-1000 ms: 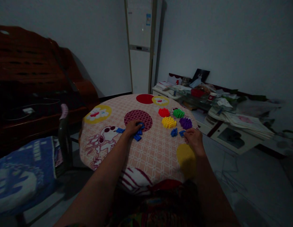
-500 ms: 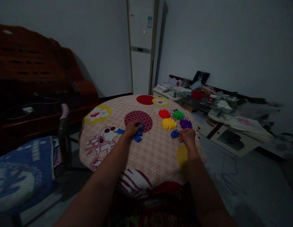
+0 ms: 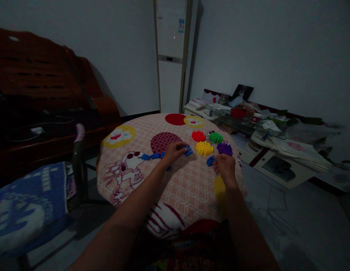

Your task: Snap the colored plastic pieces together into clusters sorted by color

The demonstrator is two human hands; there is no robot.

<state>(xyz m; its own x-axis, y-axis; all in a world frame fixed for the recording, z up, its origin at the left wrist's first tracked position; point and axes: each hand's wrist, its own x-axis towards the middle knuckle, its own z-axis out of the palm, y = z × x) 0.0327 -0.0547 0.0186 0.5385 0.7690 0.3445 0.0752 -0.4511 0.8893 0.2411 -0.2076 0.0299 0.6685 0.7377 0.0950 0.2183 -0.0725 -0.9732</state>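
Observation:
My left hand (image 3: 176,151) pinches a small blue plastic piece (image 3: 188,151) with knobby ends, over the middle of the round table. Past its left side more blue pieces (image 3: 146,157) lie loose on the cloth, partly hidden behind the wrist. My right hand (image 3: 225,166) is closed at the right, its fingertips gripping a small blue knobby cluster (image 3: 210,161). Just beyond sit round bumpy clusters in yellow (image 3: 204,148), purple (image 3: 225,148), red (image 3: 198,136) and green (image 3: 216,137).
A patterned cloth (image 3: 189,184) covers the round table. To the left are a chair with a blue cover (image 3: 25,207) and a wooden bench (image 3: 36,82). Along the right wall a low cabinet (image 3: 288,162) carries papers, bags and a cup (image 3: 255,117). A tall white appliance (image 3: 171,82) stands behind.
My left hand has moved right, away from the loose blue pieces, with a blue piece in its fingers. The right hand stays at the blue cluster. The view has shifted slightly.

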